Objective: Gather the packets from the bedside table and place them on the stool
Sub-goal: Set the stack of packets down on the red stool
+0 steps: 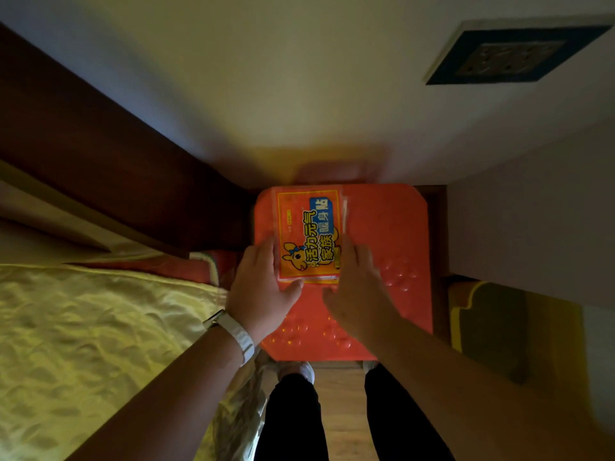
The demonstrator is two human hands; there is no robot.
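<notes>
Your left hand [263,287] with white wristband [237,335], fingers clasping the stack's left edge, glossy orange-and-yellow packets [309,236] with cartoon deer and blue label, lying on the red plastic stool [392,227], your blurred right hand [357,287] open-fingered at the right edge.

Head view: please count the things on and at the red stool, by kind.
Red stool: 1
Stack of orange packets, number in stack unclear: 1
Hands, left hand and right hand, at the stack: 2
Total: 4
</notes>
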